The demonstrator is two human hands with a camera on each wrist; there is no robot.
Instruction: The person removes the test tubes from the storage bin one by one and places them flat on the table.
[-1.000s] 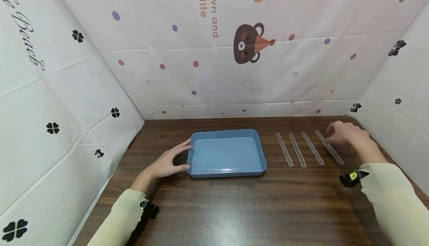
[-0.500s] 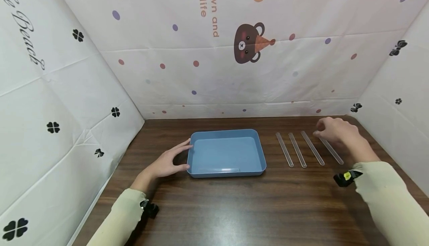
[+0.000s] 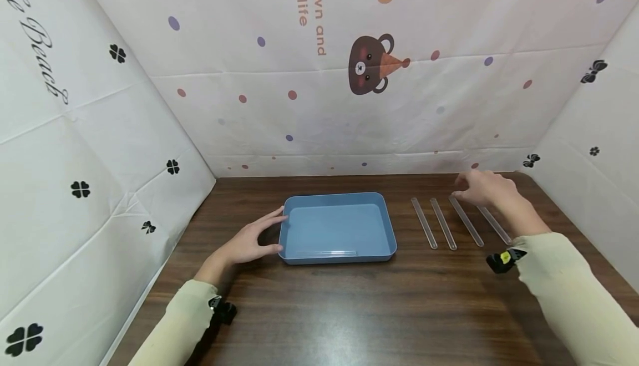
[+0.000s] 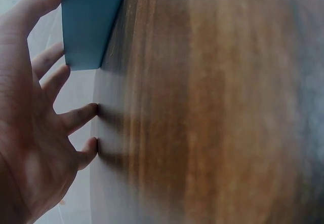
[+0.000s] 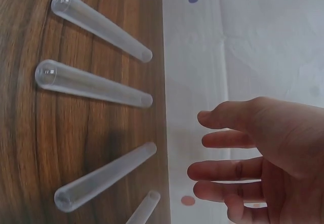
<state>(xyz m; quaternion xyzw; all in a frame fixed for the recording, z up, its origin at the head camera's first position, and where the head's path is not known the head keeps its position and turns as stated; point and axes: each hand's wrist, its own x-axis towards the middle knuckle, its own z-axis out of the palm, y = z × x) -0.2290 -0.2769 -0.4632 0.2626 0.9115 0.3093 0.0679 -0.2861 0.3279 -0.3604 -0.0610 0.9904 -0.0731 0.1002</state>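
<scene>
My left hand rests spread at the left end of a shallow blue tray. In the left wrist view, thumb and first fingertips touch the tray's wall, and the other fingers reach the tabletop beside it. Several clear test tubes lie apart in a row right of the tray, among them one tube nearest it and another further right. My right hand hovers over the far ends of the rightmost two, fingers loosely extended and holding nothing. A clear tube-like strip shows inside the tray's near side.
The brown wooden table meets a patterned white cloth backdrop at its far edge. Similar white cloth panels stand along the left and right sides. A small black camera is strapped to each wrist.
My right hand has moved left, from the rightmost test tube to over the far end of the one beside it. The left hand, tray and tubes stay put.
</scene>
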